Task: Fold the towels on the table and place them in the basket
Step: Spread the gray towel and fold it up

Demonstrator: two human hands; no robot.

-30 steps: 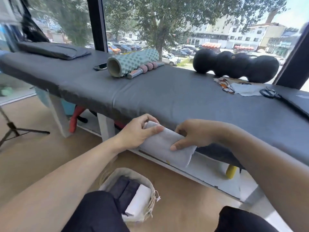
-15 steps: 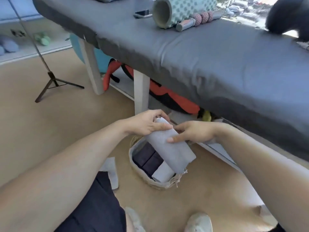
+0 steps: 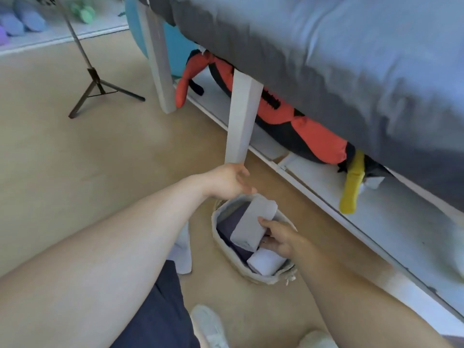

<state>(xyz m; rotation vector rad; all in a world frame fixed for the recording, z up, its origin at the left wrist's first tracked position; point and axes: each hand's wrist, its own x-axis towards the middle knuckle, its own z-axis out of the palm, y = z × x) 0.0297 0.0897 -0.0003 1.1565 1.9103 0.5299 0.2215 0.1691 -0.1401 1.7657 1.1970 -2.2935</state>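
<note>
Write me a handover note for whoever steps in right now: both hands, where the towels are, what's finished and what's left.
Left hand: open, above the basket's far rim, holding nothing.
Right hand: grips the folded light grey towel by its right side, tilted, partly inside the round woven fabric basket on the floor.
Already in the basket: folded dark navy towels on the left, a rolled white towel at the near end.
Done: the grey towel is folded and brought to the basket.
Left: set it down beside the others and let go. The tabletop is mostly out of view, so check it for more towels.
</note>
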